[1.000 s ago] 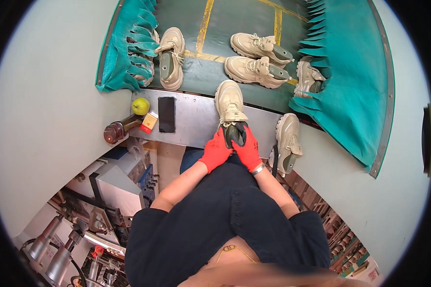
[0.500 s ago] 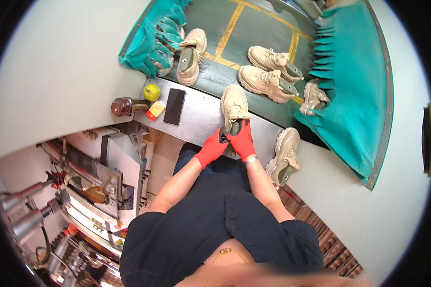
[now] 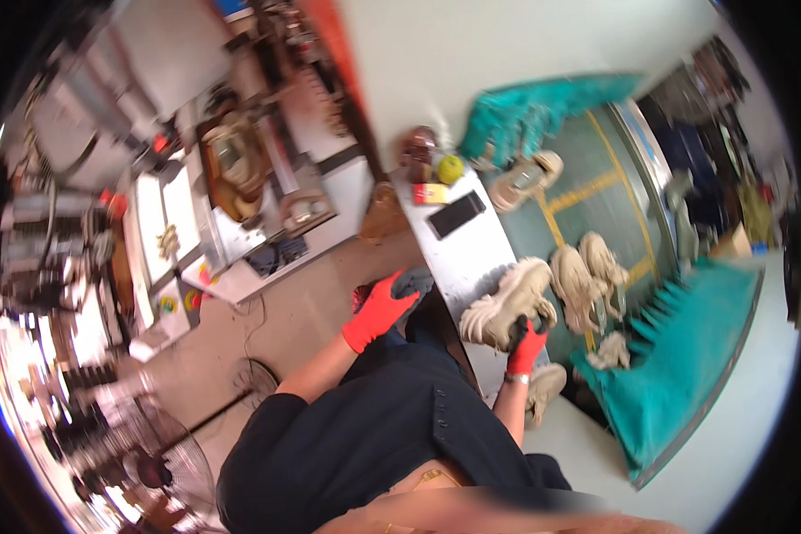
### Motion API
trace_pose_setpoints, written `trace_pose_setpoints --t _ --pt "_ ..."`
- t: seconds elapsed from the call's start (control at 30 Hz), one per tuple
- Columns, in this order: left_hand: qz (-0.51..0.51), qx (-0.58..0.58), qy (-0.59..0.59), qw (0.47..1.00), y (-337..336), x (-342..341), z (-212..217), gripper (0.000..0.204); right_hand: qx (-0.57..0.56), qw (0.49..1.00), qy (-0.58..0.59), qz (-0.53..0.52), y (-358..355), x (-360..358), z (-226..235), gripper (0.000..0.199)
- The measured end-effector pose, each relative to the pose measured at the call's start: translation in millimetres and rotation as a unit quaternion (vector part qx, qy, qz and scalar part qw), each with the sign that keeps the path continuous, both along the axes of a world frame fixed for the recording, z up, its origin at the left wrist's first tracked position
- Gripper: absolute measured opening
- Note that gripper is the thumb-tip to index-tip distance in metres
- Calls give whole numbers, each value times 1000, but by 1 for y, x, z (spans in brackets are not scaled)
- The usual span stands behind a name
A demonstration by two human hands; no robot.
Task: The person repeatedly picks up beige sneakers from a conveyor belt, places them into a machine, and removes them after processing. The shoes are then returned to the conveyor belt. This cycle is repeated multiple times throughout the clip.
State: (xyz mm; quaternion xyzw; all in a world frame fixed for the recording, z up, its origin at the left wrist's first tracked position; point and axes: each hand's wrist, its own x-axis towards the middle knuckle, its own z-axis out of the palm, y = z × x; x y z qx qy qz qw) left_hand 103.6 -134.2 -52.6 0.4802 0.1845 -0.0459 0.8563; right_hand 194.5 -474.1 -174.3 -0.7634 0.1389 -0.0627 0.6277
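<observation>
Right fingers (image 3: pixel 520 333) clasp a chunky beige shoe (image 3: pixel 510 301); left fingers (image 3: pixel 411 284) blurred, their hold unclear

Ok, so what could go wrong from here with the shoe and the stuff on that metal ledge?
The beige shoe is held by the right hand alone, so it might slip or twist. It's close to the nearest standing shoe, so it could bump that. The round green fruit near the phone might roll if knocked.
</observation>
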Motion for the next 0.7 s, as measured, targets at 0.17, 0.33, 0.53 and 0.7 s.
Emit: trace_pose_setpoints --t 0.17,0.33,0.53,0.7 --pt "355 279 -6 892 123 -26 61 43 12 998 13 63 27 -32 50 55" --pt "472 278 -139 825 309 -23 27 63 -151 962 -177 141 130 -53 137 10" --pt "339 531 252 735 458 31 -35 112 -251 920 -178 243 207 -76 179 42" --pt "276 539 250 755 476 42 -24 106 155 970 -17 185 306 -106 257 52"
